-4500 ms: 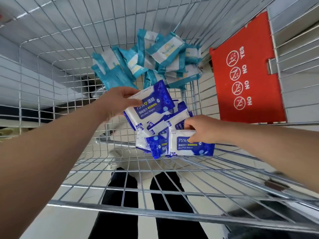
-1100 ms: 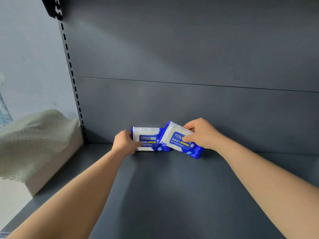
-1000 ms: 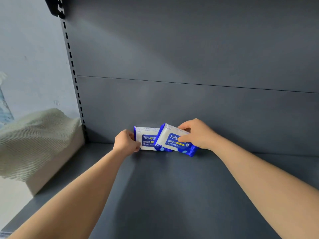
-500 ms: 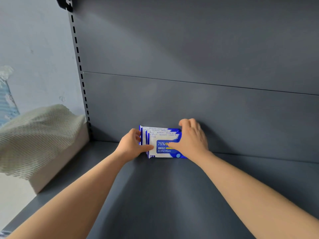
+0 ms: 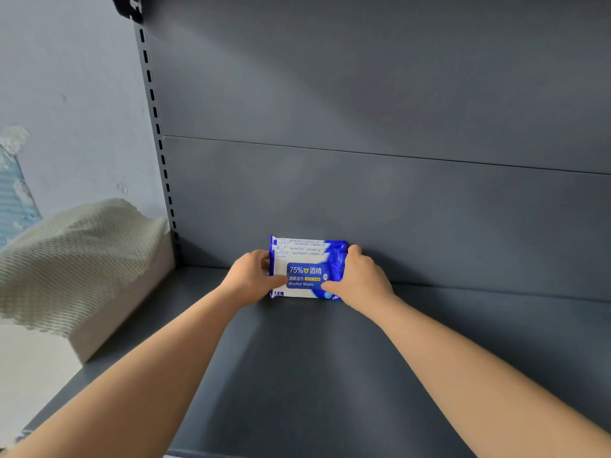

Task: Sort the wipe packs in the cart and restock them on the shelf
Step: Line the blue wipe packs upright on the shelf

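A small stack of blue-and-white alcohol wipe packs (image 5: 305,266) stands upright on edge against the back panel of the dark grey shelf (image 5: 314,375). The front pack's label faces me and the edges of the packs behind it show above. My left hand (image 5: 249,279) grips the stack's left end, thumb on the front pack. My right hand (image 5: 360,279) grips the right end, fingers curled over the top corner and thumb on the front. The cart is out of view.
A slotted shelf upright (image 5: 158,137) runs up the left side of the back panel. Left of the shelf, a pale woven cloth (image 5: 72,256) drapes over a white box (image 5: 132,299), in front of a light wall.
Both hands brought a blue pack each from the cart to the shelf. Since a second ago the two packs were pushed together into one upright stack, and both hands now hold its ends.
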### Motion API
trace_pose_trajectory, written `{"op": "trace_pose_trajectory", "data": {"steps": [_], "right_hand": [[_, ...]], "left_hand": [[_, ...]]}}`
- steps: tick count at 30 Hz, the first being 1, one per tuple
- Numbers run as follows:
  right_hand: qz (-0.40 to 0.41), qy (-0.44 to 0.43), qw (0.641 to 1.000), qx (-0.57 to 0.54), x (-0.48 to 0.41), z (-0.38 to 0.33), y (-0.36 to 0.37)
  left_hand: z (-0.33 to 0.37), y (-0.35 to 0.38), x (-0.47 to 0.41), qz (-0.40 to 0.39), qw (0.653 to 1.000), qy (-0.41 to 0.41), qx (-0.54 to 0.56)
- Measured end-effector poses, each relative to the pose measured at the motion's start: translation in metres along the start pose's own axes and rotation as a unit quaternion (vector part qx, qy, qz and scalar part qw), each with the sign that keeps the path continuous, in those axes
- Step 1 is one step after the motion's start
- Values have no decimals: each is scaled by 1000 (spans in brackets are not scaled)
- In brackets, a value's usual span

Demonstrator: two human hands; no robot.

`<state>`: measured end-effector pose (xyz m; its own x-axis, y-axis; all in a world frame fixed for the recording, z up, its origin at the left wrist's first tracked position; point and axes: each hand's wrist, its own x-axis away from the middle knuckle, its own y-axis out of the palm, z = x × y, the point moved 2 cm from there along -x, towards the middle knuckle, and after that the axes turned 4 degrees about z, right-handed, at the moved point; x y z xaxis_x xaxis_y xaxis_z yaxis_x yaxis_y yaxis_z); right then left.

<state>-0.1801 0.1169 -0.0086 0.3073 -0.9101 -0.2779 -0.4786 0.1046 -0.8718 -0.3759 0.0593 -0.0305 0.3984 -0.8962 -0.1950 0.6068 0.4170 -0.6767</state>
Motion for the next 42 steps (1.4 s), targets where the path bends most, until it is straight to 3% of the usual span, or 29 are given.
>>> {"op": "trace_pose_trajectory", "data": {"steps": [5,9,12,20,30,42], "right_hand": [[15,-13,999,46,8,2,-9],[9,-39,996,80,15,7,-24],[17,-37,995,95,26,15,-41],[63,-21,990,120,86,79,-101],[86,37,984,155,209,240,-212],[67,169,960,211,357,500,-349]], "left_hand": [[4,-4,8,43,999,-27,-9],[32,-13,19,113,978,69,-164],[61,-7,28,98,951,158,-246],[150,54,78,46,905,294,-304],[301,185,180,-18,859,439,-262],[498,396,330,-109,837,503,-187]]}}
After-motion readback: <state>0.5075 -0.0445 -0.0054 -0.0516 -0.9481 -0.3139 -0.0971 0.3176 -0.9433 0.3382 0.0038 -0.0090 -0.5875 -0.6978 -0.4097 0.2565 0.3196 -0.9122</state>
